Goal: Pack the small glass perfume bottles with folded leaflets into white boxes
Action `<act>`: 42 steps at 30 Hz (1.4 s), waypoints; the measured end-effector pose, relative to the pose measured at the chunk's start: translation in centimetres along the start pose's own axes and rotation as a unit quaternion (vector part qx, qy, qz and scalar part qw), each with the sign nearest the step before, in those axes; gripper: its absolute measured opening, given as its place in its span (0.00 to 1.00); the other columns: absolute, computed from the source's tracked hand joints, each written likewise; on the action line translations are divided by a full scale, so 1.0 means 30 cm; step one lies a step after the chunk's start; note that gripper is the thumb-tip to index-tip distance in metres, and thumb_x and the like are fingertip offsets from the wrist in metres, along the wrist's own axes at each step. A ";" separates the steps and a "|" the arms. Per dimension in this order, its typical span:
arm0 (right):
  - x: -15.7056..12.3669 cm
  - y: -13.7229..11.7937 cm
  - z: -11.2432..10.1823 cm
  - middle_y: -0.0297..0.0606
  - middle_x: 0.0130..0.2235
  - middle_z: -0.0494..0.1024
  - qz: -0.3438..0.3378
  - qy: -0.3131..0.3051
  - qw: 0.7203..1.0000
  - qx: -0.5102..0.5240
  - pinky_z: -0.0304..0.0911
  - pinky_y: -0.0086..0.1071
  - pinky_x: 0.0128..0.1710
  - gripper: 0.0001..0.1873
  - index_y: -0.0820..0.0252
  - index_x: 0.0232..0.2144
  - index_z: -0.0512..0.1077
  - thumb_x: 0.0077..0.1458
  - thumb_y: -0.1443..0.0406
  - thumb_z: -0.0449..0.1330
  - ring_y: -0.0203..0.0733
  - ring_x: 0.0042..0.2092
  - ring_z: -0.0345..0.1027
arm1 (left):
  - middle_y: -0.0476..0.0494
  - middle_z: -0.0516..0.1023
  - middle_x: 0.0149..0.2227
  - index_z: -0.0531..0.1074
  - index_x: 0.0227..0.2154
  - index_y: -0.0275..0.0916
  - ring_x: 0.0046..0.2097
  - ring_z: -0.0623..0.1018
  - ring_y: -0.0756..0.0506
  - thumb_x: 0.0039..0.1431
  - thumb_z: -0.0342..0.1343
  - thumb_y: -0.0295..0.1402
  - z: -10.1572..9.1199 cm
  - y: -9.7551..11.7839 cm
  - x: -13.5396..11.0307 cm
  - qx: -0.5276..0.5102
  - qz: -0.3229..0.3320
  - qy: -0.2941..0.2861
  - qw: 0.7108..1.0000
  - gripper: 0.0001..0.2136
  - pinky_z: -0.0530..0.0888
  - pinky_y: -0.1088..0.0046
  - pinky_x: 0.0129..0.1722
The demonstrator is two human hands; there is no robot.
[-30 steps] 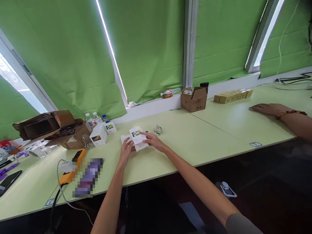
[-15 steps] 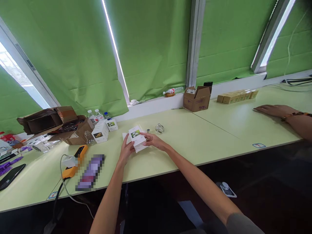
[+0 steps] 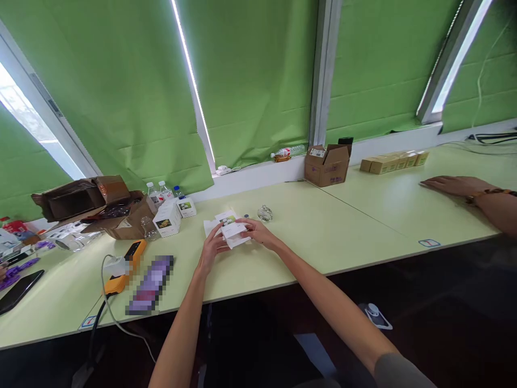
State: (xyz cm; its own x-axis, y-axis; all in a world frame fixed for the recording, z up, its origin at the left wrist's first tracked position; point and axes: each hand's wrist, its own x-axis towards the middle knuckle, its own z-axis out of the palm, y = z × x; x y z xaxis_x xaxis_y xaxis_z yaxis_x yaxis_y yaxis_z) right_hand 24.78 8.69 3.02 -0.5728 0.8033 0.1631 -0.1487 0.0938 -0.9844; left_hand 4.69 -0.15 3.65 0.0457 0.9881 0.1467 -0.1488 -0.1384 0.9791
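Between my two hands is a small white carton [image 3: 233, 230] with a green flower picture, its loose flaps sticking out at the near and left sides. My left hand [image 3: 210, 249] has its fingers closed on the left side of it. On the opposite side, my right hand [image 3: 259, 233] grips the carton with thumb and fingers. A round clear glass piece [image 3: 265, 213] lies on the table beyond my right hand. Close behind my right fingertips, a small dark-topped thing [image 3: 246, 216] is mostly covered.
White boxes [image 3: 168, 220] and bottles stand at the left, beside open brown cartons [image 3: 129, 221]. A yellow power strip [image 3: 126, 267] with cables and a blurred purple packet [image 3: 151, 285] lie nearer. A brown box [image 3: 327, 164], tan boxes [image 3: 393, 161] and another person's hand [image 3: 454, 185] are rightward.
The carton has tipped in my hands, so its picture face shows less and its plain near side more. My right fingers have shifted slightly over its edge.
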 end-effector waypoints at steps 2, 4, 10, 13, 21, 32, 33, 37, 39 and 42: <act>0.003 0.003 -0.002 0.37 0.41 0.78 -0.005 0.001 1.000 0.005 0.67 0.33 0.40 0.32 0.53 0.53 0.70 0.42 0.70 0.66 0.41 0.40 0.71 | 0.40 0.69 0.57 0.58 0.62 0.48 0.43 0.78 0.45 0.51 0.57 0.35 0.000 -0.002 -0.001 0.004 0.005 -0.016 1.000 0.33 0.76 0.62 0.44; 0.002 0.002 -0.002 0.37 0.41 0.78 -0.005 0.000 1.000 0.006 0.68 0.33 0.40 0.32 0.53 0.53 0.70 0.42 0.70 0.66 0.41 0.40 0.71 | 0.41 0.68 0.58 0.57 0.62 0.49 0.45 0.77 0.45 0.49 0.59 0.34 0.002 -0.007 0.000 0.024 0.011 -0.011 1.000 0.35 0.76 0.63 0.45; -0.017 -0.018 0.004 0.37 0.43 0.77 -0.011 -0.017 1.000 -0.002 0.68 0.33 0.41 0.37 0.50 0.57 0.67 0.41 0.68 0.68 0.41 0.42 0.70 | 0.37 0.70 0.56 0.55 0.63 0.49 0.42 0.78 0.46 0.46 0.66 0.38 0.012 -0.014 0.003 0.061 0.016 0.023 0.998 0.40 0.77 0.67 0.40; -0.029 -0.031 0.009 0.36 0.42 0.76 -0.012 -0.043 0.999 -0.004 0.68 0.33 0.41 0.44 0.47 0.61 0.61 0.41 0.68 0.68 0.40 0.42 0.70 | 0.36 0.72 0.54 0.57 0.62 0.48 0.42 0.78 0.44 0.46 0.66 0.40 0.008 -0.014 0.005 0.067 0.018 0.045 0.997 0.40 0.76 0.71 0.37; -0.034 -0.034 0.019 0.36 0.38 0.76 -0.017 -0.061 0.998 -0.013 0.67 0.31 0.37 0.40 0.52 0.58 0.65 0.41 0.66 0.69 0.39 0.39 0.69 | 0.38 0.77 0.47 0.60 0.60 0.44 0.38 0.78 0.46 0.46 0.66 0.40 -0.001 -0.031 0.014 0.078 0.040 0.067 0.994 0.38 0.74 0.73 0.32; -0.023 -0.014 0.015 0.33 0.33 0.76 -0.020 -0.042 0.998 -0.047 0.65 0.29 0.33 0.37 0.54 0.57 0.66 0.42 0.65 0.67 0.36 0.33 0.68 | 0.42 0.77 0.42 0.62 0.59 0.43 0.31 0.74 0.50 0.48 0.63 0.37 -0.002 -0.044 0.015 0.115 0.049 0.065 0.990 0.34 0.70 0.76 0.29; -0.021 -0.011 0.014 0.33 0.32 0.75 -0.020 -0.040 0.998 -0.053 0.65 0.28 0.32 0.37 0.54 0.57 0.67 0.42 0.65 0.67 0.36 0.32 0.67 | 0.42 0.77 0.42 0.63 0.59 0.44 0.31 0.74 0.51 0.48 0.63 0.37 -0.002 -0.045 0.015 0.118 0.049 0.064 0.990 0.33 0.70 0.76 0.29; -0.012 0.000 0.012 0.30 0.28 0.73 -0.010 -0.029 0.997 -0.071 0.62 0.26 0.28 0.36 0.55 0.57 0.68 0.42 0.66 0.66 0.33 0.29 0.65 | 0.41 0.77 0.43 0.63 0.59 0.44 0.30 0.73 0.51 0.48 0.63 0.38 -0.001 -0.045 0.015 0.126 0.047 0.059 0.989 0.33 0.69 0.76 0.27; -0.014 -0.002 0.013 0.30 0.29 0.73 -0.009 -0.028 0.997 -0.068 0.63 0.27 0.29 0.36 0.55 0.57 0.68 0.43 0.65 0.66 0.33 0.30 0.65 | 0.41 0.77 0.44 0.61 0.60 0.44 0.31 0.74 0.51 0.48 0.64 0.39 0.000 -0.042 0.014 0.125 0.041 0.056 0.990 0.35 0.70 0.76 0.28; -0.025 -0.015 0.015 0.33 0.33 0.75 -0.009 -0.032 0.998 -0.049 0.67 0.30 0.34 0.35 0.54 0.58 0.66 0.46 0.63 0.66 0.36 0.34 0.68 | 0.39 0.75 0.48 0.60 0.61 0.45 0.37 0.76 0.47 0.49 0.64 0.42 0.003 -0.033 0.008 0.121 0.030 0.050 0.991 0.35 0.74 0.74 0.32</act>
State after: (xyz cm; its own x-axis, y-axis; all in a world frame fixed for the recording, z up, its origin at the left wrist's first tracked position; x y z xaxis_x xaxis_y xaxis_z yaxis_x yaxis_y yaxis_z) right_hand 24.91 7.78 3.37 -0.6212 0.7622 0.1821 -0.0816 0.1681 -0.9824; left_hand 4.94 0.23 2.72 -0.0562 0.9776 0.2030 0.0932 -0.1973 0.9759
